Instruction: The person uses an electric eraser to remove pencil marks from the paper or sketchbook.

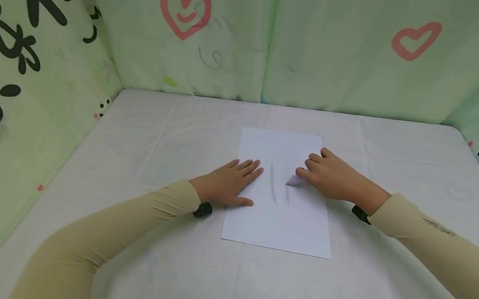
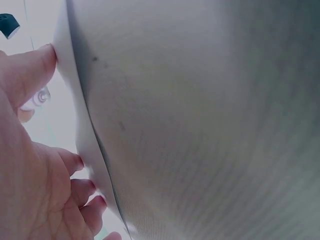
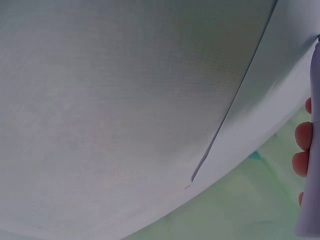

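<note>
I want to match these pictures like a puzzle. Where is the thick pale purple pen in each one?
Head: the thick pale purple pen is just right of centre, in the right hand.
Left wrist: near the left edge, a small pale end beyond the left hand is probably the pen.
Right wrist: the pen runs along the right edge.
Shared landmark: the white rectangular paper sheet, a pale strip in both wrist views.

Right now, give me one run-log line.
left grip: rests on paper, left side | right grip: holds light-purple pen, tip at paper | on paper: two faint strokes
</note>
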The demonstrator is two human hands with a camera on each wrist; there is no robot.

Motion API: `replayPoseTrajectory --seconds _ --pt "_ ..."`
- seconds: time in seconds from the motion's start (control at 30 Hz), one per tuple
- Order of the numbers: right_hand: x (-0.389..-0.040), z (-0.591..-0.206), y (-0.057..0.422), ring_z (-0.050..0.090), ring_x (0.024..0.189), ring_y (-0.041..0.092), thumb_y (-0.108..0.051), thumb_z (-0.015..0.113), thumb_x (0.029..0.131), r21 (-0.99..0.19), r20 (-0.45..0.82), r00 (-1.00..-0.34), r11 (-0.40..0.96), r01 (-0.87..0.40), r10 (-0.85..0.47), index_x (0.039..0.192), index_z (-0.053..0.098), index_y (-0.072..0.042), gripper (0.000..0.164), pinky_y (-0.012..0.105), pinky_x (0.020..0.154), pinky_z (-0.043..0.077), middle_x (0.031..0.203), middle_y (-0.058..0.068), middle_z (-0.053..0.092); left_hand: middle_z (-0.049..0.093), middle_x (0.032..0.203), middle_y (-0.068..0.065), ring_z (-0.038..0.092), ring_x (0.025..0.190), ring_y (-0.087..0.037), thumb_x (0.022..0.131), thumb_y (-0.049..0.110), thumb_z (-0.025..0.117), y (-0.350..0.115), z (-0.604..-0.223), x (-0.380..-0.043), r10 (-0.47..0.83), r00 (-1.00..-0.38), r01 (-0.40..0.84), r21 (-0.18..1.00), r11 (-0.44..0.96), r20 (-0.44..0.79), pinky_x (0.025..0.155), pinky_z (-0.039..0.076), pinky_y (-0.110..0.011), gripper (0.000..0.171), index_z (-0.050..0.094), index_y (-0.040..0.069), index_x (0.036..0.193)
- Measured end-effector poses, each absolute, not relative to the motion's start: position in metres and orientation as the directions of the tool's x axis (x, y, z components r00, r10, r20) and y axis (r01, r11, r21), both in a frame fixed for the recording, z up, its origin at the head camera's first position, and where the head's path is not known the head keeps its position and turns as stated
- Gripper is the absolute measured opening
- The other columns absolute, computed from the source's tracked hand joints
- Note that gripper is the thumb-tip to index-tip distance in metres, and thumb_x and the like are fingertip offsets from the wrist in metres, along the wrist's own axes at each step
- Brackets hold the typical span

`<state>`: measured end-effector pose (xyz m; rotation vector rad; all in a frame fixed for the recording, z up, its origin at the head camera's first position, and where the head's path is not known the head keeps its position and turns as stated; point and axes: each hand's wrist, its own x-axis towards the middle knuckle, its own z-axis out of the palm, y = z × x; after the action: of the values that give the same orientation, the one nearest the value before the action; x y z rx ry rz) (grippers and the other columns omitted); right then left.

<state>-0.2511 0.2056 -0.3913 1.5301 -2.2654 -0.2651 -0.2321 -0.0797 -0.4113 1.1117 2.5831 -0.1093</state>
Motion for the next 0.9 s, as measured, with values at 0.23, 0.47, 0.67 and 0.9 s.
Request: replayPoseTrajectory --seconds 0.23,0.47,0.67,0.9 --pt "-0.2525 -0.3913 0.2012 0.037 0.060 0.019 -0.011 0.075 0.075 0.374 0.191 -0.356 0.403 -0.835 -0.915 0.083 0.050 -0.009 0.027 0.031 0.060 0.026 0.061 0.005 0.046 0.002 0.160 -0.005 0.006 0.148 -0.021 0.091 0.062 0.041 -0.0796 -0.4129 -0.2323 0.694 -0.644 0.717 0.061 0.694 -0.322 0.120 0.010 -0.043 0.086 0.004 0.014 0.153" --pt "-0.2488 -0.3900 0.2075 0.034 0.059 0.017 -0.012 0.075 0.075 0.362 0.197 -0.357 0.406 -0.839 -0.913 0.081 0.049 -0.009 0.026 0.029 0.060 0.022 0.060 0.004 0.044 0.003 0.160 -0.006 0.006 0.148 -0.021 0.092 0.061 0.041 -0.0806 -0.4115 -0.2322 0.694 -0.646 0.720 0.048 0.692 -0.320 0.120 0.011 -0.043 0.086 0.004 0.013 0.153" --pt "-0.2494 -0.3888 0.2041 0.033 0.060 0.018 -0.010 0.076 0.073 0.365 0.204 -0.344 0.397 -0.842 -0.916 0.082 0.048 -0.008 0.029 0.030 0.060 0.024 0.060 0.004 0.043 0.003 0.160 -0.006 0.006 0.148 -0.021 0.092 0.061 0.041 -0.0810 -0.4110 -0.2318 0.691 -0.647 0.718 0.047 0.694 -0.322 0.120 0.010 -0.043 0.086 0.005 0.013 0.153" --pt "-0.2496 -0.3877 0.1992 0.039 0.062 0.019 -0.011 0.074 0.077 0.363 0.163 -0.392 0.425 -0.830 -0.905 0.084 0.051 -0.009 0.024 0.032 0.061 0.027 0.063 0.006 0.049 0.004 0.160 -0.007 0.008 0.148 -0.022 0.092 0.061 0.040 -0.0808 -0.4117 -0.2312 0.705 -0.639 0.727 0.059 0.684 -0.308 0.120 0.011 -0.044 0.085 0.005 0.012 0.153"
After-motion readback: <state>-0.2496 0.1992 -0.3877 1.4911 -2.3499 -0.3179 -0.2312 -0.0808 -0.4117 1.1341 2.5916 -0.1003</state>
